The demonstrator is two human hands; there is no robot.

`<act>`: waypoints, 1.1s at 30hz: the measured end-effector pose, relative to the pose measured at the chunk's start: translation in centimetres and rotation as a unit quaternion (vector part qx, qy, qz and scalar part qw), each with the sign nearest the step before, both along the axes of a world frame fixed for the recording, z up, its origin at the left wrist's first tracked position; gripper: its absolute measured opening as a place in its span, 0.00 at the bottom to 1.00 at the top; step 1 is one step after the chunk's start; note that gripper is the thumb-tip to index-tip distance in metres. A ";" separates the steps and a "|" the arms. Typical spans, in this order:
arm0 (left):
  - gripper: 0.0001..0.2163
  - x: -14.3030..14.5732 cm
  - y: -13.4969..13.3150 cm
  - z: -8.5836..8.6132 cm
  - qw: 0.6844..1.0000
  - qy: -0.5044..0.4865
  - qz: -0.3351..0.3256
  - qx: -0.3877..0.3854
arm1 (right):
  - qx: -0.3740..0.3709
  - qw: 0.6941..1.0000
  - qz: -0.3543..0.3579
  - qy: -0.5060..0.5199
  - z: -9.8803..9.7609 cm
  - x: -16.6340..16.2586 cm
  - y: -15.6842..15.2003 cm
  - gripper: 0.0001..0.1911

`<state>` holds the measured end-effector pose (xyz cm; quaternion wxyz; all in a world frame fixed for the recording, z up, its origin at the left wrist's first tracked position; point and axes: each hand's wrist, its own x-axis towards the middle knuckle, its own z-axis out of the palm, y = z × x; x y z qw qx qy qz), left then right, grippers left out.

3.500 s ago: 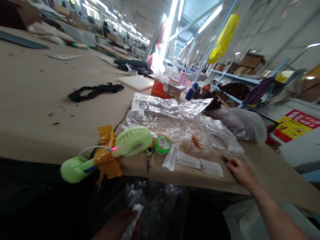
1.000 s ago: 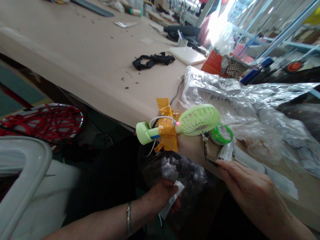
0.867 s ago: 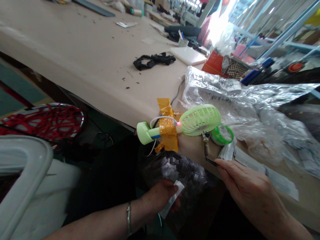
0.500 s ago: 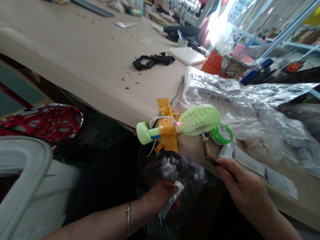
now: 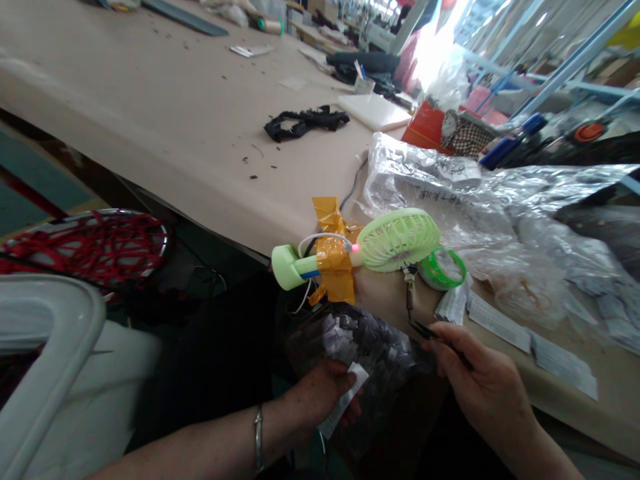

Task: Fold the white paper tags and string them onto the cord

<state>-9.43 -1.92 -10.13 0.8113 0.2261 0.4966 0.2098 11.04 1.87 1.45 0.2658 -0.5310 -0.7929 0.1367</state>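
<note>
My left hand (image 5: pixel 320 393), in front of the table edge, is closed on a small white printed label (image 5: pixel 356 381). A pair of dark tweezers (image 5: pixel 424 330) is pinched in my right hand (image 5: pixel 477 373). The tweezers' tips are at or very near the bent thin tip of a brown metal rod (image 5: pixel 410 293), which looks like a soldering iron; whether they touch I cannot tell. Above the rod lies a light green handheld fan (image 5: pixel 400 240), fixed at the table edge with orange-yellow tape (image 5: pixel 336 267). Below hangs a clear bag (image 5: pixel 345 333) full of small label pieces.
Right of the fan are a green tape roll (image 5: pixel 463 270), label strips (image 5: pixel 500 323) and crumpled clear plastic bags (image 5: pixel 540 233). A black fabric piece (image 5: pixel 307 123) lies farther back on the table (image 5: pixel 200 127). At left stand a white plastic chair (image 5: pixel 60 300) and a red-strapped round stool (image 5: pixel 125 240).
My right hand with the tweezers has shifted slightly down and left, and the tweezers' tips sit a little lower. The left hand and label have hardly moved.
</note>
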 end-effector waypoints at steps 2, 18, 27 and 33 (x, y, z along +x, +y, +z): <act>0.18 0.0 0.0 0.0 1.000 -0.001 0.003 -0.003 | -0.014 1.000 -0.014 0.011 -0.1 0.0 0.1 0.07; 0.22 -0.1 -0.2 -0.1 1.000 -0.019 0.008 0.002 | -0.154 0.915 -0.072 0.365 -4.0 -1.7 -0.5 0.08; 0.19 -0.2 0.0 0.4 1.000 -0.015 0.004 0.002 | -0.127 0.881 -0.096 0.445 -6.4 -3.8 -0.1 0.05; 0.16 -0.1 0.0 0.2 1.000 -0.013 0.003 -0.005 | -0.067 0.869 -0.133 0.472 -7.2 -4.8 -0.4 0.05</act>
